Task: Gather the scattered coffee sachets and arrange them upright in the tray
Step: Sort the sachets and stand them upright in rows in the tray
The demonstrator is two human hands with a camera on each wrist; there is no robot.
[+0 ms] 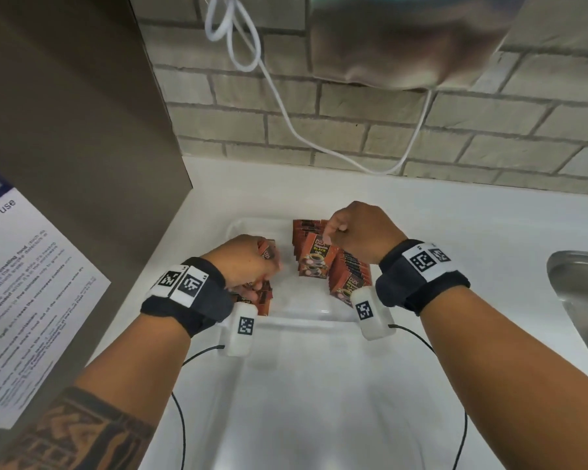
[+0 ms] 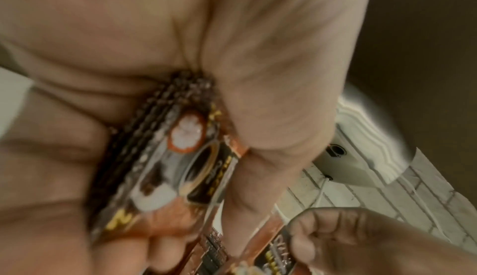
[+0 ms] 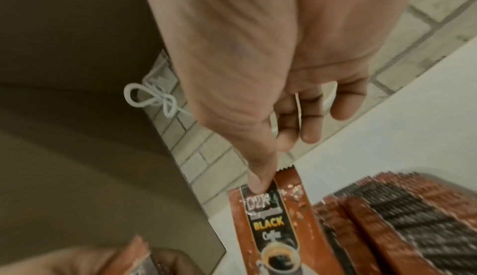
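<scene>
A clear plastic tray (image 1: pixel 299 315) sits on the white counter. Rows of red-brown coffee sachets (image 1: pixel 348 273) stand upright along its right side. My right hand (image 1: pixel 345 230) pinches the top of one sachet (image 1: pixel 314 257) between thumb and forefinger; the right wrist view shows the thumb on that "BLACK Coffee" sachet (image 3: pixel 271 218). My left hand (image 1: pixel 252 262) grips a bundle of several sachets (image 1: pixel 263 298) at the tray's left side. In the left wrist view the bundle (image 2: pixel 165 157) is clamped between fingers and thumb.
A tall brown cabinet side (image 1: pixel 75 113) with a printed notice (image 1: pixel 17 293) stands at the left. A brick wall (image 1: pixel 353 123) with a hanging white cord (image 1: pixel 286 106) is behind. A steel sink (image 1: pixel 581 286) lies at the right edge.
</scene>
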